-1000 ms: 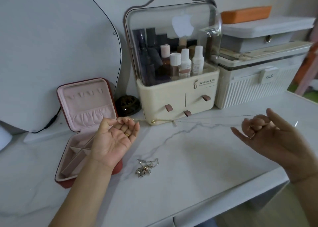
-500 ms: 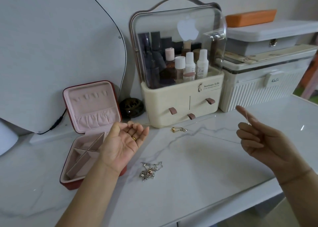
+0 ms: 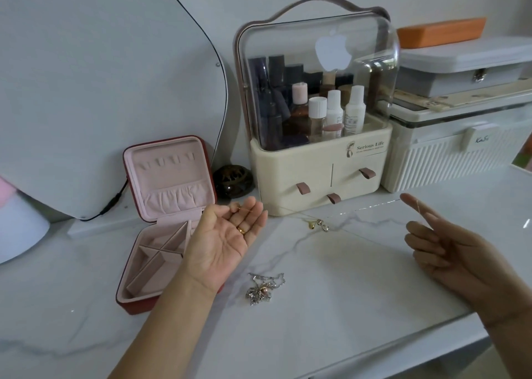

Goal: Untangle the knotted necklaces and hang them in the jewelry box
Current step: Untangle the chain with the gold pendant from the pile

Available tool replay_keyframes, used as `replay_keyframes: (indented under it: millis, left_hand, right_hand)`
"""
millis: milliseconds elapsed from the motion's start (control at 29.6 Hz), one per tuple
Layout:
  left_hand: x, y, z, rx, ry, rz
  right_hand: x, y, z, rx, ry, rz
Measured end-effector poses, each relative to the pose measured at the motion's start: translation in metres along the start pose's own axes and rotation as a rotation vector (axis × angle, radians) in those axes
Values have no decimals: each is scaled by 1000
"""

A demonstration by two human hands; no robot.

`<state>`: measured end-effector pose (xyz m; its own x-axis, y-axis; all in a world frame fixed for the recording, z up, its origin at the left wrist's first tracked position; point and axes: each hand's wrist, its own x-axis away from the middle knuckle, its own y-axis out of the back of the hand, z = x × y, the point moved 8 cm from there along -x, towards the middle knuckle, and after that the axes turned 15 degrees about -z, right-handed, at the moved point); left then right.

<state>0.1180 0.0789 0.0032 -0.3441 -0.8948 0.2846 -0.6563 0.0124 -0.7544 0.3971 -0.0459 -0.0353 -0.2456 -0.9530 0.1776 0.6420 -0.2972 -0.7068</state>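
Gold necklace (image 3: 312,224) sags between the hands, its pendant on or just above the marble table (image 3: 345,278) at frame centre, stretched apparently to keep it knot-free. Left hand (image 3: 227,240), palm up with fingers relaxed, carries one end. Right hand (image 3: 440,243) drapes the other end over a straight index finger, any pinch hidden. Silver tangle (image 3: 263,288) waits at lower centre, near the open jewelry box (image 3: 169,177) at left.
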Motion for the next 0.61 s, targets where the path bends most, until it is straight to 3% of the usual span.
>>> replay_keyframes:
  millis: [101, 203, 372, 608]
  left_hand:
    - [5, -4, 2, -37, 41, 72]
    - [12, -9, 4, -314, -57, 102]
    - [26, -21, 13, -736, -303, 219]
    - [43, -66, 29, -902, -372, 429]
  right_hand:
    - [2, -3, 1, 48, 14, -14]
    - [4, -9, 2, 170, 40, -87]
    - [15, -29, -9, 336, -87, 25]
    - [23, -48, -46, 516, -238, 143]
